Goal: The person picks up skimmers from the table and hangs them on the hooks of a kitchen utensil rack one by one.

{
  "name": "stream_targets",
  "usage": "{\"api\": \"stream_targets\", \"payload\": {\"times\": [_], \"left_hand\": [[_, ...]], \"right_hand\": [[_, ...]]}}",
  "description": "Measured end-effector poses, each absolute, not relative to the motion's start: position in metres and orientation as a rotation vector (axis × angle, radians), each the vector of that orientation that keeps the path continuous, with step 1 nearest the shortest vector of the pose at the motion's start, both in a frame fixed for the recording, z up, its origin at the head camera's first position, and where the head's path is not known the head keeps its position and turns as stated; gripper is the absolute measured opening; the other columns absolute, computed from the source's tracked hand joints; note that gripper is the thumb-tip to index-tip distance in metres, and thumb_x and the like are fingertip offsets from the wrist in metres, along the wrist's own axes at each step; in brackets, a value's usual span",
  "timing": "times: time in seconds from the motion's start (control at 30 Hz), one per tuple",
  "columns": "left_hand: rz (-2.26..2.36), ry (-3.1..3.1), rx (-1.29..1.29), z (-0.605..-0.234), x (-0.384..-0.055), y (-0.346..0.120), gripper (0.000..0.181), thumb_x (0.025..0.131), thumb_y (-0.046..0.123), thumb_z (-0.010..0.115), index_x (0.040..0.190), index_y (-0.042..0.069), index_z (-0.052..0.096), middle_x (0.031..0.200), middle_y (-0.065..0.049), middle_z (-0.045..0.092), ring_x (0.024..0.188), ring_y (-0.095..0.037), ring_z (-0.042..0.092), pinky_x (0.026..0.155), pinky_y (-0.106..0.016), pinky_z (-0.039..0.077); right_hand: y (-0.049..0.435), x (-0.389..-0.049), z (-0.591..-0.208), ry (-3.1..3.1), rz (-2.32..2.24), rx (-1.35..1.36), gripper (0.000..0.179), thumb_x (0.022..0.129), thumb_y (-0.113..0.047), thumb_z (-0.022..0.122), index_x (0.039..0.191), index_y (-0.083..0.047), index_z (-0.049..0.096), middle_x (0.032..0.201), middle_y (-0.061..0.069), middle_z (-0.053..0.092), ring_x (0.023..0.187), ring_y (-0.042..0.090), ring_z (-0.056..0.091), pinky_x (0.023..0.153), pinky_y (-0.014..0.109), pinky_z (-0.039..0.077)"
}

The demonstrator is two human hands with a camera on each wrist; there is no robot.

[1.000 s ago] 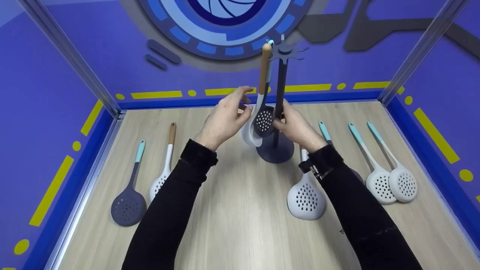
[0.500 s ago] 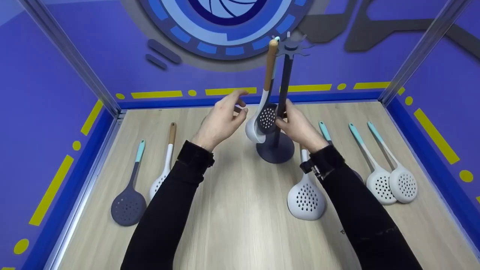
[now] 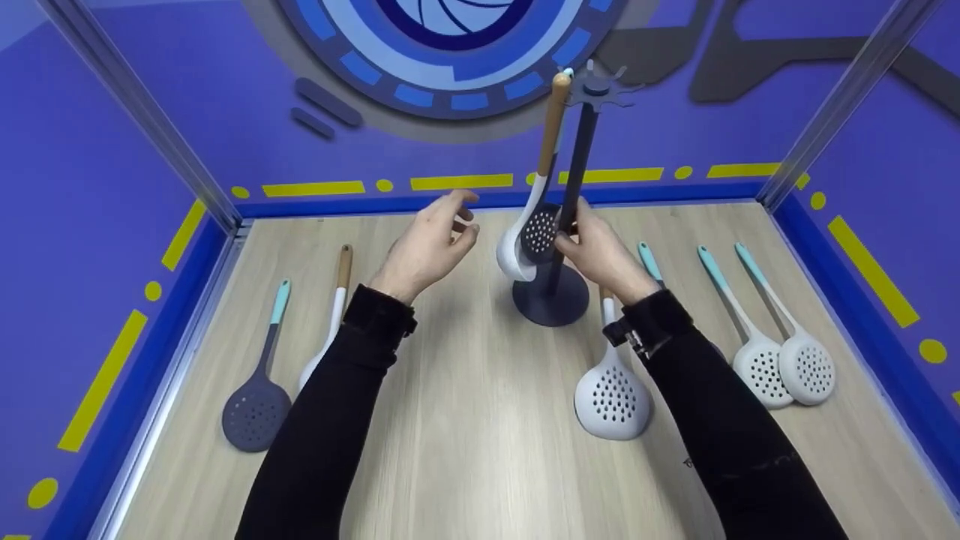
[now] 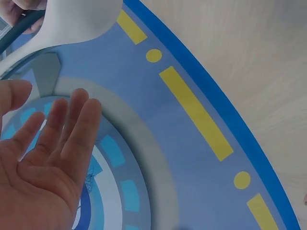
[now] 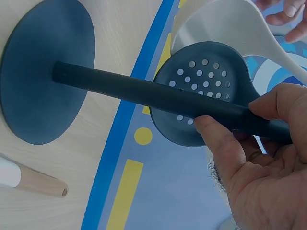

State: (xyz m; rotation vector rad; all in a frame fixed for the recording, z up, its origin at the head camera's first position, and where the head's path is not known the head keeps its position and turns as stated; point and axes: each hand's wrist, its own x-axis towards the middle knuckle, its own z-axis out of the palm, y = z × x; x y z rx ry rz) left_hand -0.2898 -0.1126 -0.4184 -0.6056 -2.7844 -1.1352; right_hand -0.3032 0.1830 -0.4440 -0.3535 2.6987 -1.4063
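My right hand (image 3: 602,253) grips the post of a dark utensil stand (image 3: 579,161), whose top leans right in the head view. From the hooked top hang a white ladle (image 3: 517,251) with a wooden handle and, behind it, a dark slotted skimmer (image 3: 541,231). In the right wrist view, thumb and fingers wrap the dark post (image 5: 144,93), and the skimmer's holed bowl (image 5: 204,60) shows beyond it. My left hand (image 3: 427,246) is held left of the ladle, apart from it, holding nothing. Its fingers look loosely extended in the left wrist view.
On the table (image 3: 465,420), a dark skimmer (image 3: 257,412) and a partly hidden white utensil with a wooden handle (image 3: 344,266) lie left. At right are a white skimmer (image 3: 613,397), two overlapping white skimmers (image 3: 761,367) and a mint handle (image 3: 649,262) partly behind my right arm. Printed walls surround the table.
The stand's top and the hanging ladle and skimmer have shifted right, while its base stays put. My left hand has drawn away leftward from the ladle; the right keeps hold of the post.
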Motion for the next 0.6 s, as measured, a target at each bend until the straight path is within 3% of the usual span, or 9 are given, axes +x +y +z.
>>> {"api": "stream_targets", "payload": {"times": [0.6], "left_hand": [[-1.032,-2.963,-0.459,-0.431,-0.291,-0.135,0.051,0.119,0.025,0.066,0.167,0.009,0.057,0.156,-0.022,0.070,0.144,-0.042,0.071,0.122,-0.057,0.061]], "right_hand": [[0.185,-0.302,-0.444,2.724,-1.383,-0.372,0.029,0.119,-0.006,0.057,0.146,0.003,0.050,0.154,0.028,0.063,0.153,0.048,0.067,0.121,0.060,0.063]]}}
